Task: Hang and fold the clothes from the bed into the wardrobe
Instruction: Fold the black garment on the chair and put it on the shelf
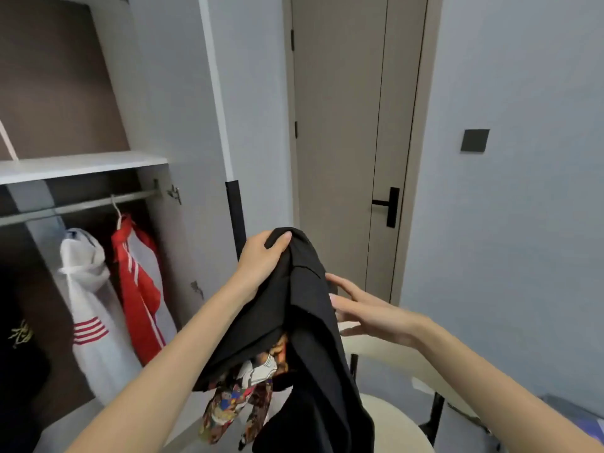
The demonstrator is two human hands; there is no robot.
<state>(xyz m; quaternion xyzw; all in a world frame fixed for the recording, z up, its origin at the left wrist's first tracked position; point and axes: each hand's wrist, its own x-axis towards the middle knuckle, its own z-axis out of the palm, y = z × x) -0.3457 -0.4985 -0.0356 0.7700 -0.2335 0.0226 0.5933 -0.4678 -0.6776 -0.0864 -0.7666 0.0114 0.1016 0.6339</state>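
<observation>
A black garment [307, 325] hangs in front of me, with a colourful printed lining or second piece [242, 397] showing under it. My left hand [261, 259] grips the garment's top edge and holds it up. With straight fingers, my right hand [366, 312] touches the garment's right side. The wardrobe [157, 93] stands open on the left. On its rail [81, 206] hang a white hooded top [88, 289] with red stripes and a red and white jacket [140, 289].
A dark garment [19, 338] with gold print hangs at the far left of the wardrobe. A closed beige door [346, 125] with a black handle is straight ahead. A cream chair [392, 416] with black legs stands below right. A black wall switch [474, 140] is on the right wall.
</observation>
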